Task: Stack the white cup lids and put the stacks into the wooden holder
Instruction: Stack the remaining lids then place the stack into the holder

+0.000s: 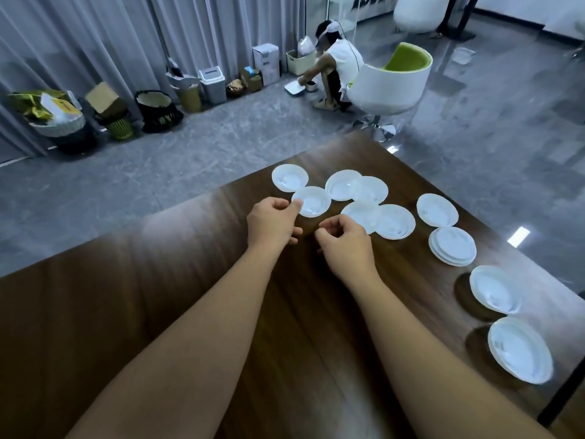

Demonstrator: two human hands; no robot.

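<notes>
Dark wooden table fills the near view; its far corner points toward a grey floor with bins and a white-and-green chair, where another person crouches, unrelated to the work

White cup lids lie scattered over the far right part of the table, likely spread out so each can be picked singly. Far cluster: one lid alone, a lid by the left thumb, an overlapping pair, another overlapping pair. Down the right edge: a single lid, a short stack already begun, then two tilted lids and sitting over dark round openings, which I judge to be the wooden holder, though its body is hard to make out against the table

Left hand: fingers loosely curled, thumb tip touching the rim of the near lid, seemingly starting a pinch; not lifted

Right hand: fingers curled inward, just beside the nearer overlapping pair; whether it pinches anything I cannot tell, the fingertips are turned under

Stack count unreadable; holder cut off at the right frame edge
</notes>
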